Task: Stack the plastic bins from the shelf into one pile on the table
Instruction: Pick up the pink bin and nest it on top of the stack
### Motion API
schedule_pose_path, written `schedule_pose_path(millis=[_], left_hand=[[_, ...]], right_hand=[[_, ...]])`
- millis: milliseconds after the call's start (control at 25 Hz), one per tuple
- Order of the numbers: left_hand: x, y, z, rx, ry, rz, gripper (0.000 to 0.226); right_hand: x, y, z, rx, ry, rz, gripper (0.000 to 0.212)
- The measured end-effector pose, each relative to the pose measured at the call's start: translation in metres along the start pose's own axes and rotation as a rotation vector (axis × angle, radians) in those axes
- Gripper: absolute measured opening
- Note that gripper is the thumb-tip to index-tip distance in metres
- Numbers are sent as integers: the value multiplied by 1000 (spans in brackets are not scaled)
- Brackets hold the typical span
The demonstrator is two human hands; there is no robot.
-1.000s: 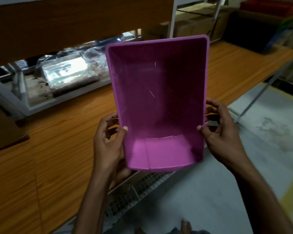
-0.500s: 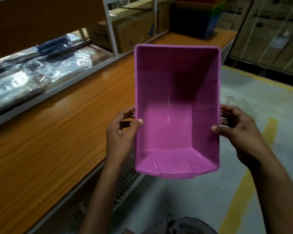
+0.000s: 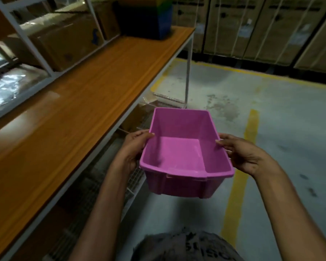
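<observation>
Long wooden table (image 3: pixel 87 102): it runs along the person's left side and away towards the top of the view, its orange-brown top bare in the near stretch.
Stack of coloured plastic bins (image 3: pixel 145 17): it stands on the far end of the table, dark blue at the bottom with green and red edges above; how many bins it holds cannot be told.
Left hand (image 3: pixel 134 147): closed on the left long wall of the bin, thumb hooked over the rim, fingers out of sight beneath.
Pink rectangular plastic bin (image 3: pixel 181 157): held in the air between the two hands, over the grey concrete floor (image 3: pixel 271 129) and just to the right of the table edge; it is upright, open side up and empty, with the notched short wall nearest the person.
Long axis of the bin: it points away from the person, roughly along the table's length and towards the stack.
Right hand (image 3: pixel 245 157): closed on the right long wall, thumb on the rim, matching the left.
Way to the pile: the stack lies ahead and to the left of the held bin, well apart from it; the left hand is on the nearer side to the table.
Next move, as a judgement: carry the bin forward and leftward, keep it level, and lower it squarely into the top bin.
Risk: a skewed approach may jam it on the rim.
</observation>
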State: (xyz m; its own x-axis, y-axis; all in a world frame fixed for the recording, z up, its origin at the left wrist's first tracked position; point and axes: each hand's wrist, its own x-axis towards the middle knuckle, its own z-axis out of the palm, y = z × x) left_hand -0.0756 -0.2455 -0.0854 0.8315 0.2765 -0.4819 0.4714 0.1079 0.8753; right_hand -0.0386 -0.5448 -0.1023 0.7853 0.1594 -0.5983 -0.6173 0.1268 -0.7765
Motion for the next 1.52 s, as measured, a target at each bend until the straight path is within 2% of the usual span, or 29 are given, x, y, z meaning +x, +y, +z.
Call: schedule_pose_path(millis=[320, 520, 760, 1080, 1360, 1520], left_hand=[[97, 35, 91, 190, -192, -56, 26], [175, 72, 152, 229, -290, -31, 34], [258, 125, 209, 209, -341, -7, 51], [364, 193, 282, 112, -344, 58, 57], [448, 247, 369, 12, -186, 176, 60], [479, 293, 418, -50, -123, 313, 60]], right_hand=[[67, -43, -77, -73, 113, 109, 40], [130, -101, -98, -241, 337, 41, 33], [192, -167, -120, -148, 434, -35, 45], [300, -261, -164, -36, 373, -141, 46], [411, -380, -217, -91, 262, -283, 51], [458, -455, -244, -135, 181, -422, 47]])
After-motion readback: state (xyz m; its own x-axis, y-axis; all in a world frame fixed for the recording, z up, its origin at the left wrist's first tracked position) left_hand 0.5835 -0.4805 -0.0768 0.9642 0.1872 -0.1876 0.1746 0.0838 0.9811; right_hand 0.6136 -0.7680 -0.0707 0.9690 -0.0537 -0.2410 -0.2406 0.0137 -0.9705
